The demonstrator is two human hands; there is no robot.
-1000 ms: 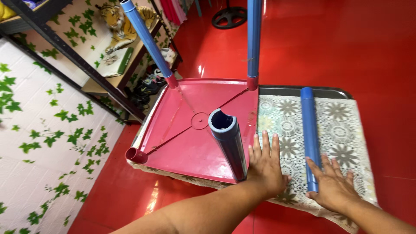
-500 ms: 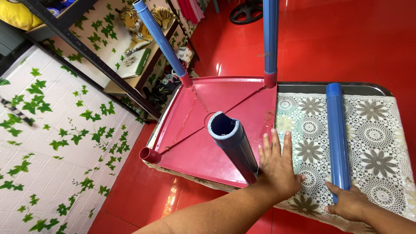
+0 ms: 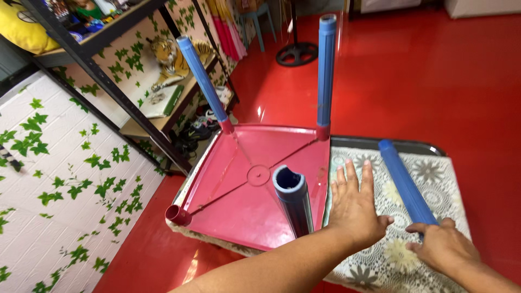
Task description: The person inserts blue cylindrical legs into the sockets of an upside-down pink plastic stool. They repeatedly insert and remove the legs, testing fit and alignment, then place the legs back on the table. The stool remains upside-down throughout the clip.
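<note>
Your left hand [image 3: 355,209] lies flat, fingers spread, on the lace cloth [image 3: 380,260] just beside the upturned pink stool [image 3: 255,190]. Your right hand [image 3: 442,247] curls around the loose blue leg [image 3: 404,182], lying along the table's right edge.

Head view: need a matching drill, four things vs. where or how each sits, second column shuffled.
Things:
1. left hand
2. right hand
3. loose blue leg
4. empty corner socket

Places or states:
A. gripped at its near end, lying on the lace cloth
B. flat, palm down on the cloth beside the red stool top
C. near-left corner of the upturned stool top, no leg in it
D. closed around the lower end of a blue tube

Pairs: 1-B, 2-D, 3-A, 4-C
</note>
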